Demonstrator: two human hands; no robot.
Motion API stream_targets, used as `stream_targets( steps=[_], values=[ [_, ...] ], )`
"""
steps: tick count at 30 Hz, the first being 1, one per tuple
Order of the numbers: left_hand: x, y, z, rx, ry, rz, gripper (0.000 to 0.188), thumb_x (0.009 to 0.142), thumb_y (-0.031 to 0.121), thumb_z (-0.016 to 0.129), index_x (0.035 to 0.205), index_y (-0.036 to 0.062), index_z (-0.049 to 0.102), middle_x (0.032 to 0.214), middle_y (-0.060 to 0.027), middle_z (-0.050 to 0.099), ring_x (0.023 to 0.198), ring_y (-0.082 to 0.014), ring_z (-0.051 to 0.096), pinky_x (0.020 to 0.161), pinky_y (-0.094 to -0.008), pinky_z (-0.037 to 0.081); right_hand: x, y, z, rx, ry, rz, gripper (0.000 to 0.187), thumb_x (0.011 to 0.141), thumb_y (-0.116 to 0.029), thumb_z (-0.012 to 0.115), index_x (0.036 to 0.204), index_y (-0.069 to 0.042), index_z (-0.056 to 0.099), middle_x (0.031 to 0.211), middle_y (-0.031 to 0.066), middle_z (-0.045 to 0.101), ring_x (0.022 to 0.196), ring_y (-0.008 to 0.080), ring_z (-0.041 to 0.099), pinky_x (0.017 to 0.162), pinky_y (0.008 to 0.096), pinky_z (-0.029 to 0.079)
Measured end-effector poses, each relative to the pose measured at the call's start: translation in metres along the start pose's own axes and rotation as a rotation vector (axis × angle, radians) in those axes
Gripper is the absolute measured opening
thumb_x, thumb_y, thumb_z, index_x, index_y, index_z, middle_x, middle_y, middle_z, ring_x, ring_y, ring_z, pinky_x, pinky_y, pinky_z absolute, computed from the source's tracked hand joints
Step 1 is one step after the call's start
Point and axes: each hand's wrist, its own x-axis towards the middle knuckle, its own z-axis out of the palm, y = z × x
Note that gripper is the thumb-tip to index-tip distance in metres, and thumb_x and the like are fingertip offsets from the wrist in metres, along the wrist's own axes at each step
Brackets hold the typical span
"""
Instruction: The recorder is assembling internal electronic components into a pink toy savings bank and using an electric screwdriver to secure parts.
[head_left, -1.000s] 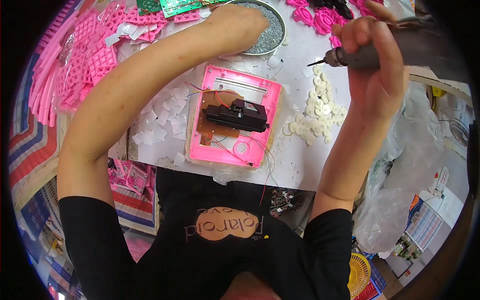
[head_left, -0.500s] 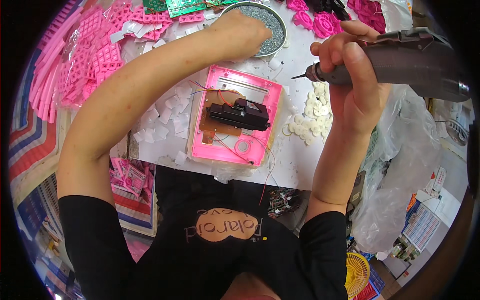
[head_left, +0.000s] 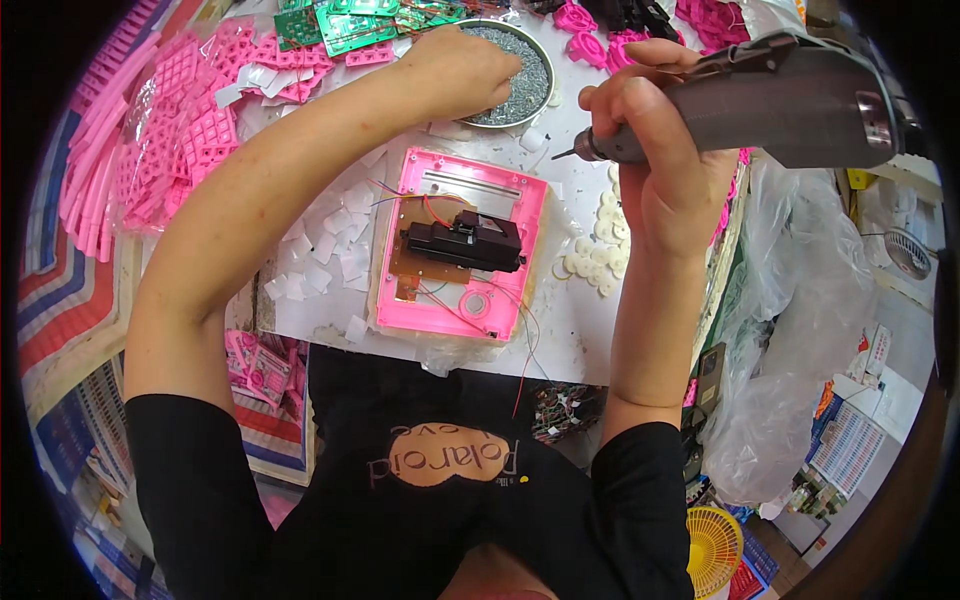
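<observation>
My left hand (head_left: pixel 463 75) reaches over a round tin (head_left: pixel 553 80) of small grey screws (head_left: pixel 528 92). Its fingers are curled down among them, and whatever they pinch is hidden. My right hand (head_left: pixel 668 165) grips a dark electric screwdriver (head_left: pixel 775 105), its thin bit pointing left above the table. Between my forearms lies an open pink plastic case (head_left: pixel 533 225). Inside it sit a brown circuit board (head_left: pixel 410 262) and a black plastic mechanism (head_left: pixel 465 241), with loose thin wires trailing over the near edge.
White round discs (head_left: pixel 598 258) are heaped right of the case, and white square pieces (head_left: pixel 325 245) are scattered left. Pink keypad parts (head_left: pixel 185 110) pile up at the far left, green circuit boards (head_left: pixel 350 25) behind. Clear plastic bags (head_left: pixel 775 330) hang at the right.
The whole view has shifted slightly. My right hand has carried the screwdriver a little to the left. My left hand stays in the tin, its fingers still curled.
</observation>
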Motion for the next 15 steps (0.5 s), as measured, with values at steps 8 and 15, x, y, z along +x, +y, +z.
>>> stream_targets(
  steps=[8, 15],
  values=[
    [-0.107, 0.078, -0.066, -0.297, 0.209, 0.200, 0.008, 0.086, 0.016, 0.070, 0.090, 0.0127, 0.064, 0.087, -0.0001, 0.067, 0.089, -0.0193, 0.063, 0.088, -0.0400, 0.038, -0.036, -0.025, 0.012, 0.295, -0.063, -0.001, 0.045, 0.096, -0.013, 0.058, 0.140, -0.010, 0.047, 0.071, 0.0043, 0.051, 0.062, 0.0169, 0.050, 0.066, 0.0392, 0.051],
    [-0.144, 0.097, -0.050, -0.619, 0.271, -0.020, 0.012, 0.083, 0.012, 0.076, 0.092, 0.0133, 0.068, 0.090, -0.0022, 0.070, 0.091, -0.0225, 0.066, 0.089, -0.0406, 0.035, -0.056, -0.038, 0.041, 0.559, -0.072, -0.083, 0.036, 0.093, -0.009, 0.069, 0.121, -0.004, 0.046, 0.069, 0.0066, 0.057, 0.060, 0.0160, 0.055, 0.064, 0.0386, 0.054]
  ],
)
